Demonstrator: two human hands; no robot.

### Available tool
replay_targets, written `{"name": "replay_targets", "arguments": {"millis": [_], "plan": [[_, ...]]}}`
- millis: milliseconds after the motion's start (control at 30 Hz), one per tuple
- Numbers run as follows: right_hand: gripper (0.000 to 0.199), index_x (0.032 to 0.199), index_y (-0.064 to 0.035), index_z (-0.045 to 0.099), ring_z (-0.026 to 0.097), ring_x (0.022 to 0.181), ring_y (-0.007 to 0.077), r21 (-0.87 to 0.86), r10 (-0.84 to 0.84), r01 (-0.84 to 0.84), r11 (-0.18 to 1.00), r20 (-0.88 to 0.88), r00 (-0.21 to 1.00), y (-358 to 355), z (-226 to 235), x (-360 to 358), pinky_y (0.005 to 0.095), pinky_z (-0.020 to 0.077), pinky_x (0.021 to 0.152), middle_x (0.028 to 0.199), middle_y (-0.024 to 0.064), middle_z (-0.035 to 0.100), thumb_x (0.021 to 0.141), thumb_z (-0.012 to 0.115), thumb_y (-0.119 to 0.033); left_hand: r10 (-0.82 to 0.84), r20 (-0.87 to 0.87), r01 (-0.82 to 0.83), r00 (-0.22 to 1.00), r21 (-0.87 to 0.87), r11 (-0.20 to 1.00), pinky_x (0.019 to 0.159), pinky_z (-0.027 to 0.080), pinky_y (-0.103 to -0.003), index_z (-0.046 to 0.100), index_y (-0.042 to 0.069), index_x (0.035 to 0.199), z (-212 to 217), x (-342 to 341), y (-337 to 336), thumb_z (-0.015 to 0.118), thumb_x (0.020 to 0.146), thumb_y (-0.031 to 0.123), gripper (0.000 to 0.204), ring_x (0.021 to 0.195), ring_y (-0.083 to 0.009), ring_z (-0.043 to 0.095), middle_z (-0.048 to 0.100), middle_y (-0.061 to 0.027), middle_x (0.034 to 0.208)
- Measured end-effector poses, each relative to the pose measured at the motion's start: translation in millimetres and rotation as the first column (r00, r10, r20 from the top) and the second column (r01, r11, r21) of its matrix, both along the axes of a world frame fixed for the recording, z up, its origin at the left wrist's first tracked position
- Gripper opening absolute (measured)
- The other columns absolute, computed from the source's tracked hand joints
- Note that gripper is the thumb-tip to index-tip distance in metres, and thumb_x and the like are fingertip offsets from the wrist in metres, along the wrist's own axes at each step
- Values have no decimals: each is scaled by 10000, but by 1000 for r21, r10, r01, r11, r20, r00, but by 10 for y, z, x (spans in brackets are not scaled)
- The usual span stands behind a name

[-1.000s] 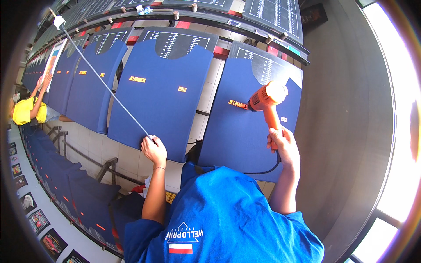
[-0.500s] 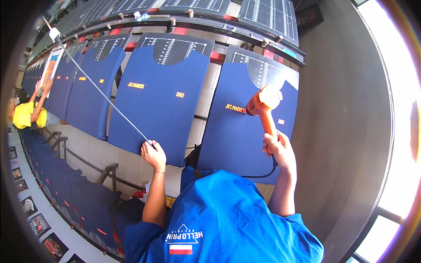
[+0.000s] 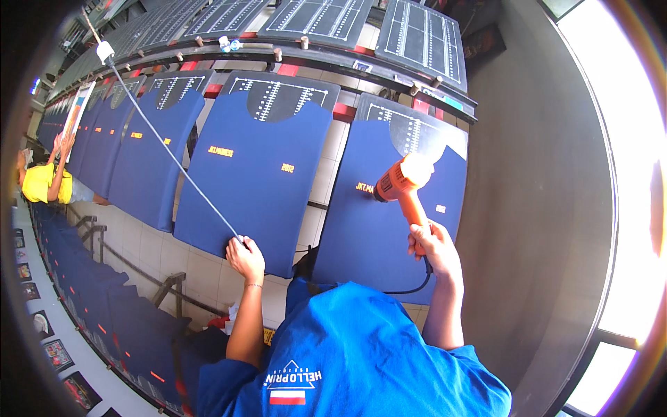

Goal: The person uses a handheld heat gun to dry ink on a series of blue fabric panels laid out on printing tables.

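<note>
Head view, looking down over a blue-shirted back toward a row of slanted boards dressed in dark blue garments. Right hand (image 3: 432, 244) wrapped tight around the grip of an orange heat gun (image 3: 401, 182), nozzle aimed left at small orange lettering on the nearest blue garment (image 3: 389, 229), muzzle just off the cloth. Black power cord (image 3: 415, 286) looping down from the gun's handle below the wrist. Left hand (image 3: 244, 256) closed on the lower end of a thin grey cable (image 3: 174, 158), resting against the bottom edge of the middle blue garment (image 3: 253, 181). Cable stretched taut and slanting up to the left, ending at a small white fitting (image 3: 105, 51) near the top rail. Hands well apart, one per board. Above the boards, a second tier of dark gridded panels (image 3: 424, 31). Far left, another person in a yellow shirt (image 3: 42, 184) with arms raised toward a board. Tiled floor (image 3: 201, 267) visible between boards.
</note>
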State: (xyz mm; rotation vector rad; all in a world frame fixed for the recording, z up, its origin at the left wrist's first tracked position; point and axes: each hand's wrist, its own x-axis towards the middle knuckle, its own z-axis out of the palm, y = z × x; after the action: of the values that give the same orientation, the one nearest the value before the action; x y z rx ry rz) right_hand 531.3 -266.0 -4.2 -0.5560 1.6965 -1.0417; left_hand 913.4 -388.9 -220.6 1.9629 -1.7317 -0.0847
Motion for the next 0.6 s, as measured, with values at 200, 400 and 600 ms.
{"name": "replay_targets", "arguments": {"millis": [200,400,600], "plan": [[256,939,-60,576,586,623,94,-24,58,-58,998,-5,998,-112,-6,43,246,462,546,734,4,578,938,674,-295,7,10,-6,1000,-35,999,775,441,-486,573,15,840,4,-7,0,582,896,192,186,846,-376,577,601,-158,842],[302,969,-45,585,581,635,89,-22,95,-95,995,6,995,-222,1,151,250,459,560,727,-3,568,919,687,-325,-13,-6,13,1000,-51,999,769,439,-482,568,19,815,34,2,5,581,896,179,180,832,-368,581,602,-155,827],[303,947,-45,589,590,629,98,-40,129,-129,991,-6,992,-301,4,214,258,472,554,727,5,587,923,678,-334,-34,-8,33,999,-77,997,763,433,-488,571,12,828,27,43,28,583,896,170,173,833,-376,579,600,-162,825]]}}
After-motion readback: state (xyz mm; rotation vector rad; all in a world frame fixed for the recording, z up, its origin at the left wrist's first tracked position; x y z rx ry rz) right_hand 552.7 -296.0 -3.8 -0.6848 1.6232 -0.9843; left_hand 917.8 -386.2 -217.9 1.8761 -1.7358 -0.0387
